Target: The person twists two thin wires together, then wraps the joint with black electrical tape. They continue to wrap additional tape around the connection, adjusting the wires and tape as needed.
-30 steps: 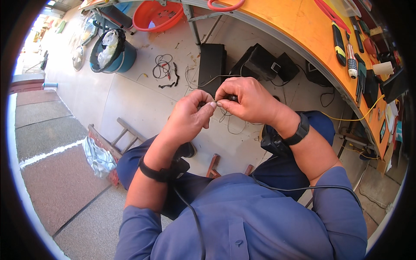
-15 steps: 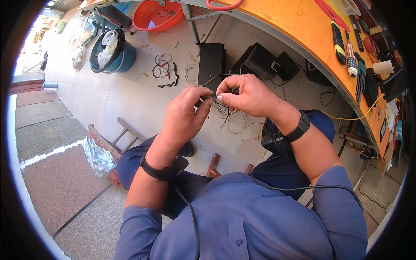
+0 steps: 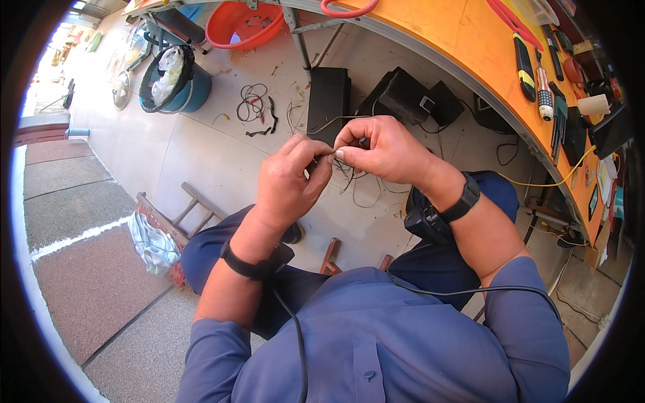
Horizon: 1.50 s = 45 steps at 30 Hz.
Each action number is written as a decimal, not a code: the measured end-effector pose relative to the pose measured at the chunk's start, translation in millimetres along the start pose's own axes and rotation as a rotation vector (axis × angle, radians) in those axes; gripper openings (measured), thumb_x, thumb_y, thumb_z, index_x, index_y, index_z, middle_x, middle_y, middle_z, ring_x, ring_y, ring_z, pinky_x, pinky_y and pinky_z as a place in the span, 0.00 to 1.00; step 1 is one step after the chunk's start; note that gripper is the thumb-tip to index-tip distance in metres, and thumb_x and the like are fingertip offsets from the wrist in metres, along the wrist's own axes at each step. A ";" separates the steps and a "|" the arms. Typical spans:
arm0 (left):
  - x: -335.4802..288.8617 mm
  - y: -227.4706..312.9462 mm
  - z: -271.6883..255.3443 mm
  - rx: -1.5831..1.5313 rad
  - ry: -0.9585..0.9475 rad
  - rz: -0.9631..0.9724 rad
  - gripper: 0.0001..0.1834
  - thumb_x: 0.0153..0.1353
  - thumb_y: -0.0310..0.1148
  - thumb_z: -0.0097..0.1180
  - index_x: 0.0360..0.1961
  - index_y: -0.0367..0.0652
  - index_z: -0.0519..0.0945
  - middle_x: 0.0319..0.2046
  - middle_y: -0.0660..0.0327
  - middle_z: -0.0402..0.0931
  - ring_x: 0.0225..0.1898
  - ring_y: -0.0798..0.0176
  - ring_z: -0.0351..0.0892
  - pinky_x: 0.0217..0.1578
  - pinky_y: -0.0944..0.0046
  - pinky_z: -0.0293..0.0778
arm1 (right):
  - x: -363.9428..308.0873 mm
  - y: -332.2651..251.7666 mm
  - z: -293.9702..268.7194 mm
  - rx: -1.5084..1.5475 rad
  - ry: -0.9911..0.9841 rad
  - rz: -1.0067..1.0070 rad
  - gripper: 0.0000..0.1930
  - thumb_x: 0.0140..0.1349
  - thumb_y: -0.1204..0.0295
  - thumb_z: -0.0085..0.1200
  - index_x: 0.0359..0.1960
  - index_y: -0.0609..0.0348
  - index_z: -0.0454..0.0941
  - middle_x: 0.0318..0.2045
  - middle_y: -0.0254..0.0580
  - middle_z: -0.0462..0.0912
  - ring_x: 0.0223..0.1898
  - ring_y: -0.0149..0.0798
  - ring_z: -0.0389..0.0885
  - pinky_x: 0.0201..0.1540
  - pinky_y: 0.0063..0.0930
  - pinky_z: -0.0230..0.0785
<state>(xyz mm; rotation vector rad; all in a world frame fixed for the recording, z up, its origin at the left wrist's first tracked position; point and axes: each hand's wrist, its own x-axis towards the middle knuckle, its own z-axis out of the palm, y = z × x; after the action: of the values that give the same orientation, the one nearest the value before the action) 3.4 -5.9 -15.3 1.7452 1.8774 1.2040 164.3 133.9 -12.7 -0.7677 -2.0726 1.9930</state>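
In front of my body, both hands meet fingertip to fingertip on a thin dark wire (image 3: 348, 176). My left hand (image 3: 290, 176) is closed, thumb and forefinger pinching the wire. Close against it, my right hand (image 3: 386, 150) pinches the same wire between thumb and bent forefinger. Loose loops of it dangle below the fingers, and a thin strand arcs out above my right hand. The exact spot being gripped is mostly covered by the fingertips. Black straps with small boxes circle both wrists.
An orange workbench (image 3: 437, 30) curves along the upper right, bearing a screwdriver (image 3: 544, 94), cutters and hex keys. Black boxes (image 3: 328, 101) and cables lie on the floor under it. A lined bucket (image 3: 195, 91), a red basin (image 3: 245, 27) and a small wooden stool (image 3: 195, 205) stand leftward.
My left hand has turned slightly and its fingertips have closed up tighter against the right ones. The right hand has hardly moved; both still pinch the wire.
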 end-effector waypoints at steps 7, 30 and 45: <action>-3.5 4.7 7.4 -0.574 -0.064 -0.697 0.01 0.65 0.25 0.59 0.36 0.39 0.80 0.27 0.66 0.76 0.21 0.73 0.74 0.23 0.71 0.69 | -5.0 -2.9 6.4 -0.428 0.165 -0.368 0.05 0.57 0.73 0.63 0.32 0.61 0.83 0.28 0.45 0.84 0.32 0.48 0.84 0.37 0.36 0.76; 2.8 0.8 -1.6 0.034 -0.033 0.035 0.07 0.60 0.24 0.65 0.38 0.44 0.81 0.32 0.59 0.78 0.29 0.54 0.80 0.28 0.58 0.75 | 0.9 2.4 -2.3 0.142 -0.073 0.123 0.07 0.65 0.72 0.62 0.37 0.63 0.84 0.26 0.34 0.84 0.26 0.25 0.81 0.29 0.25 0.74; 4.5 6.2 -4.1 -0.574 -0.202 -0.679 0.06 0.72 0.28 0.57 0.39 0.35 0.78 0.28 0.65 0.78 0.26 0.74 0.80 0.27 0.72 0.72 | -4.2 2.4 7.0 -0.456 0.167 -0.416 0.04 0.58 0.76 0.62 0.34 0.61 0.81 0.31 0.46 0.83 0.33 0.50 0.82 0.36 0.37 0.75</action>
<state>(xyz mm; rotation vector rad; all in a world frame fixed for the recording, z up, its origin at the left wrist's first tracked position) 3.7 -3.9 -6.9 0.7952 1.5811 1.0815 165.2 125.7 -14.7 -0.4866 -2.3699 1.2201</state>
